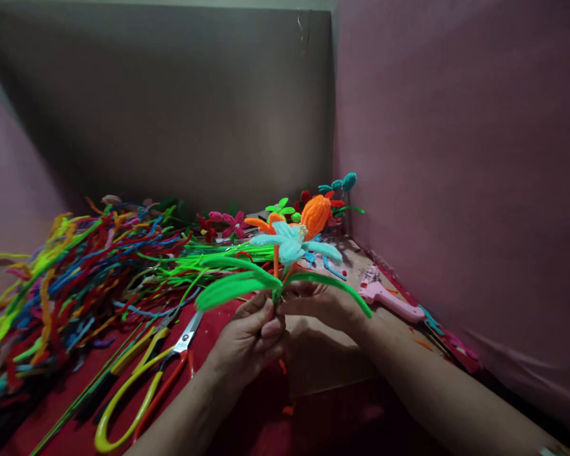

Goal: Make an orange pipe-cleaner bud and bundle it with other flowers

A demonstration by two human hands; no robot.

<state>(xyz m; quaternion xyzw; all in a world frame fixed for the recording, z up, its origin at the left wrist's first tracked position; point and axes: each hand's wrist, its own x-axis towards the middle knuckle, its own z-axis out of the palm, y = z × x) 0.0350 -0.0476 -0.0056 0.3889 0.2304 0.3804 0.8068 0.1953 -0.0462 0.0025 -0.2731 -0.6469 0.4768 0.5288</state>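
In the middle of the head view, my left hand (259,329) is closed around the lower stems of a pipe-cleaner flower bunch (292,244). The bunch has a light-blue open bloom, an orange bud, other orange petals and long green leaves spreading to both sides. My right hand (316,301) has its fingers pressed together at the same stems, just below the right leaf. Its fingertips are partly hidden behind the leaf and stems. Left of my left hand lie scissors (183,342) with yellow and red handles, beside yellow-and-black pliers (145,348).
A big heap of coloured pipe cleaners (76,278) fills the left side, with green stems (237,252) stretching toward the middle. Finished flowers (232,223) lie along the back. A pink glue gun (392,301) rests on brown cardboard (323,361) at right. Walls close in behind and right.
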